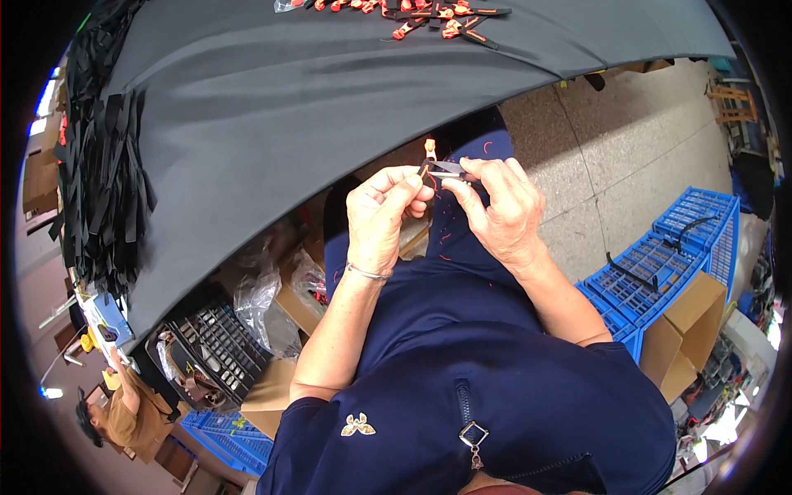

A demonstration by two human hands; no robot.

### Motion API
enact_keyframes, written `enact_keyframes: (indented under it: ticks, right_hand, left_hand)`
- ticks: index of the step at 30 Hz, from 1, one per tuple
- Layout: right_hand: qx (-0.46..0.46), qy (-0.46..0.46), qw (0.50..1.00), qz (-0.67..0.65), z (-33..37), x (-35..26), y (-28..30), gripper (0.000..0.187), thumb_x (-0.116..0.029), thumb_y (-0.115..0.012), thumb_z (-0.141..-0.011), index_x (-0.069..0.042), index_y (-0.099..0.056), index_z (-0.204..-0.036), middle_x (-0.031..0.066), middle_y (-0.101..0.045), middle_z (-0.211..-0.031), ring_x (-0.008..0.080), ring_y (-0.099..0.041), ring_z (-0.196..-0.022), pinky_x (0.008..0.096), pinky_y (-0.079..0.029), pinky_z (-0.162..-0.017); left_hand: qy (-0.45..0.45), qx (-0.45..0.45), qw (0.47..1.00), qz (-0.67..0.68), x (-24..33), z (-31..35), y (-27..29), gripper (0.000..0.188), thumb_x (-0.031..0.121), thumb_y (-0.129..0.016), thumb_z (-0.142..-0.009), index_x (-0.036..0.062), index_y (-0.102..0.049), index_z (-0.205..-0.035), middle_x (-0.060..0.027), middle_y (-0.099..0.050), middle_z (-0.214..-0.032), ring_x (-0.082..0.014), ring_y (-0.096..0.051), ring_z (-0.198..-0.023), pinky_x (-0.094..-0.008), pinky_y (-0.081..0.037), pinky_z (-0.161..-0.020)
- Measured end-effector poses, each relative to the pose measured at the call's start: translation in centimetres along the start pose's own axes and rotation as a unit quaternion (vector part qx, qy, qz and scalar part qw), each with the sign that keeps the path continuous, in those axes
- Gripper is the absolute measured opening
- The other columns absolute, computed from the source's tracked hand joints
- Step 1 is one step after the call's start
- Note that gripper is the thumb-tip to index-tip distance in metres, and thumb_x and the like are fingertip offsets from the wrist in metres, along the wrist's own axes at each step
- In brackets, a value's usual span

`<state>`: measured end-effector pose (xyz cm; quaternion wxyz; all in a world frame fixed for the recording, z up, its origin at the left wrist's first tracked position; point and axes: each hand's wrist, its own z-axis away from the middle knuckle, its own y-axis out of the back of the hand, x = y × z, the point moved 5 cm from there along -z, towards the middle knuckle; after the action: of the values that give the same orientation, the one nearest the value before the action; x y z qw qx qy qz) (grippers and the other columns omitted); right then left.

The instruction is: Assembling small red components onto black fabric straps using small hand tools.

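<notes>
Between the thumb and fingers of my left hand (384,206) is a short black strap with an orange clip (430,148) sticking up from it. An orange thread hangs at the strap. My right hand (503,206) is closed around small thread snips (448,168), whose metal blades point left and lie right at the strap. Whether the blades touch the thread is too small to tell. Both hands are above my lap, just off the edge of the table. Bits of red thread are scattered over my dark blue trousers (454,219).
A dark cloth-covered table (272,124) spans the far side, with several orange-clipped straps (450,25) on it. Black strips (107,190) hang at its left. Blue crates (643,272) and a cardboard box (685,330) stand right. A black basket (219,346) and a person (132,412) are left.
</notes>
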<state>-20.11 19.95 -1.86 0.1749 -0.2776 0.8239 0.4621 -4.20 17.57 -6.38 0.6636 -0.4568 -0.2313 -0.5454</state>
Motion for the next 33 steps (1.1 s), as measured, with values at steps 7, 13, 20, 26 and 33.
enact_keyframes:
  ticks: [7, 13, 20, 26, 33]
  right_hand:
    - [-0.016, -0.031, 0.998, -0.047, 0.1, 0.7, -0.5, 0.027, -0.013, -0.077, -0.070, -0.004, -0.063, -0.091, 0.0047, -0.062, -0.074, 0.0205, -0.055, -0.061, 0.0308, -0.045, -0.055]
    - [-0.014, 0.015, 1.000, -0.013, 0.0, 0.7, -0.5, 0.027, -0.017, -0.077, -0.070, -0.005, -0.063, -0.089, 0.0046, -0.061, -0.072, 0.0204, -0.053, -0.059, 0.0303, -0.044, -0.053]
    - [-0.012, 0.002, 0.999, -0.041, 0.1, 0.8, -0.1, 0.024, -0.017, -0.077, -0.071, -0.006, -0.062, -0.085, 0.0044, -0.061, -0.072, 0.0211, -0.053, -0.058, 0.0305, -0.043, -0.052]
    - [-0.010, -0.014, 0.997, -0.071, 0.2, 0.9, 0.2, 0.022, -0.015, -0.077, -0.070, -0.006, -0.062, -0.084, 0.0046, -0.061, -0.071, 0.0214, -0.054, -0.058, 0.0308, -0.044, -0.052]
    - [-0.001, -0.017, 0.999, -0.052, 0.8, 0.8, 0.4, 0.021, -0.015, -0.077, -0.070, -0.007, -0.062, -0.083, 0.0044, -0.061, -0.070, 0.0225, -0.054, -0.058, 0.0311, -0.044, -0.051]
  left_hand:
    - [-0.013, -0.009, 1.000, -0.018, 0.1, 0.0, 0.1, 0.015, 0.010, -0.063, -0.088, -0.0023, -0.066, -0.095, -0.0056, -0.067, -0.077, -0.0063, -0.057, -0.062, -0.0198, -0.048, -0.061]
    - [0.013, -0.012, 1.000, 0.009, -0.4, -0.2, 0.4, 0.016, 0.012, -0.064, -0.087, -0.0018, -0.066, -0.095, -0.0059, -0.067, -0.076, -0.0068, -0.057, -0.061, -0.0194, -0.047, -0.059]
    - [0.022, -0.031, 0.999, 0.001, -0.3, -0.2, 0.4, 0.015, 0.011, -0.064, -0.086, -0.0014, -0.066, -0.095, -0.0056, -0.067, -0.076, -0.0068, -0.057, -0.060, -0.0192, -0.047, -0.058]
    - [0.026, -0.038, 0.999, 0.005, -0.2, 0.1, 0.0, 0.014, 0.011, -0.063, -0.087, -0.0012, -0.066, -0.094, -0.0054, -0.067, -0.076, -0.0068, -0.057, -0.061, -0.0192, -0.047, -0.058]
    - [0.042, -0.049, 0.998, 0.004, -0.5, 0.6, -0.5, 0.014, 0.009, -0.062, -0.087, -0.0011, -0.066, -0.095, -0.0055, -0.067, -0.078, -0.0070, -0.058, -0.062, -0.0197, -0.048, -0.060]
